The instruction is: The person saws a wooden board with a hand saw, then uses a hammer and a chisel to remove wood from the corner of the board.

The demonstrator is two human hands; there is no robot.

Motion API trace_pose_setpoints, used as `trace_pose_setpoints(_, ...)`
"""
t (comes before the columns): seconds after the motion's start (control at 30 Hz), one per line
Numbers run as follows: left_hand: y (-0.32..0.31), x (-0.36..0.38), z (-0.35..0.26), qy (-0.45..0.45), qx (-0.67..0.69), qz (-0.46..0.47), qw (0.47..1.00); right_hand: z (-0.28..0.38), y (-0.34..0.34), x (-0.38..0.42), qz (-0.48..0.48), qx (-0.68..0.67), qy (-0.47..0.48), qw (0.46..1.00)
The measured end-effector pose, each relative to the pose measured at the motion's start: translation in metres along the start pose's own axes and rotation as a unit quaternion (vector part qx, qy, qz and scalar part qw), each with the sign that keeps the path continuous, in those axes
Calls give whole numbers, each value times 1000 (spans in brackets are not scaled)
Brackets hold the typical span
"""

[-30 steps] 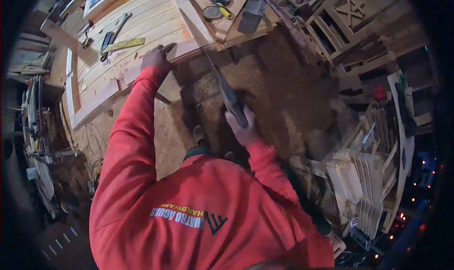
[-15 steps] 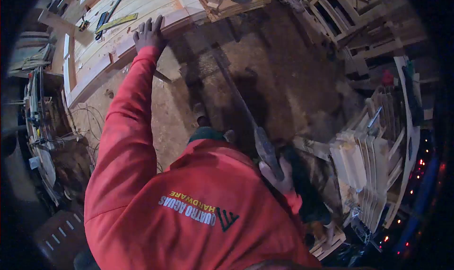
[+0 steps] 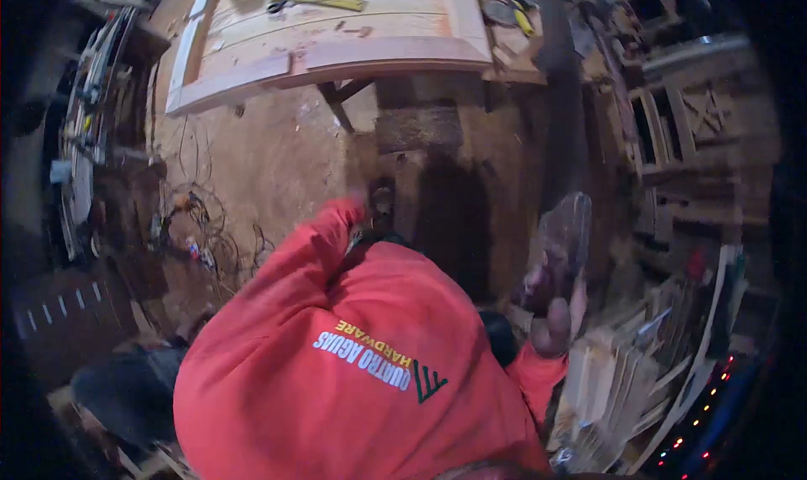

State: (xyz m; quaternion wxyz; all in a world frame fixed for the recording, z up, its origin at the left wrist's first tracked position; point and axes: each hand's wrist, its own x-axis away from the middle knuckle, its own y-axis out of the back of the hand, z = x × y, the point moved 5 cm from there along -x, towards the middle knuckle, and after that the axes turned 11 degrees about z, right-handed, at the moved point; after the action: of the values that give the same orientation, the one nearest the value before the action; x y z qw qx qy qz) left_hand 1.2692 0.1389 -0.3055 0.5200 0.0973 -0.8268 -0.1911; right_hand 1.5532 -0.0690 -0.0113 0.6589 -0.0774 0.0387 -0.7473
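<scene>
My right hand (image 3: 552, 329) is closed around the handle of a handsaw (image 3: 561, 135), at the right of the head view. The saw's blade points up and away from me, past the right end of the wooden panel, and is smeared by motion. My left hand (image 3: 358, 201) is in front of my body at the end of the red sleeve, blurred and mostly hidden, so its fingers cannot be made out. A framed wooden panel (image 3: 395, 53) lies ahead of both hands. On it rest a yellow-bladed square (image 3: 324, 1) and some wood scraps.
Tangled cords (image 3: 202, 219) lie on the brown floor at left. Stacked boards (image 3: 601, 387) stand at lower right, near my right hand. Wooden frames (image 3: 664, 127) lean at the far right. Pliers with yellow grips (image 3: 523, 19) lie beyond the panel's right end.
My left hand has come off the panel's edge and back toward my body. The saw has swung up and right, its blade now turned broadside. The view has shifted, placing the panel further right.
</scene>
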Motion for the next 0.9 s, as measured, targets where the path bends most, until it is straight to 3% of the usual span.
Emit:
trace_pose_setpoints(0.07, 65, 13, 10, -36, 55, -197, 978, 11, -18, -53, 0, 171, -34, 985)
trace_pose_setpoints(0.1, 96, 17, 21, -111, 51, -383, 916, 10, -27, -78, 6, 217, -24, 976)
trace_pose_setpoints(0.13, 120, 26, 33, -165, 15, -555, 815, 2, -36, -100, 8, 262, -15, 965)
trace_pose_setpoints(0.2, 190, 110, 11, -161, -3, -655, 738, -17, -54, -135, 20, 333, 7, 943)
trace_pose_setpoints(0.3, 234, 104, 43, 71, -14, -601, 796, -37, -77, -189, 23, 422, 54, 905)
trace_pose_setpoints(0.43, 238, 93, 66, 80, -85, -549, 828, -47, -111, -269, 25, 523, 75, 849)
trace_pose_setpoints(0.67, 239, 82, 75, -34, -109, -634, 765, -62, -118, -368, 18, 677, 123, 725)
trace_pose_setpoints(0.7, 240, 86, 74, -36, -102, -643, 758, -63, -119, -379, 2, 668, 200, 717)
trace_pose_setpoints(0.8, 229, 111, 84, -31, -73, -659, 748, -73, -120, -398, 58, 657, 106, 744)
trace_pose_setpoints(0.9, 231, 94, 93, -75, -33, -674, 734, -87, -117, -410, 97, 631, 102, 763)
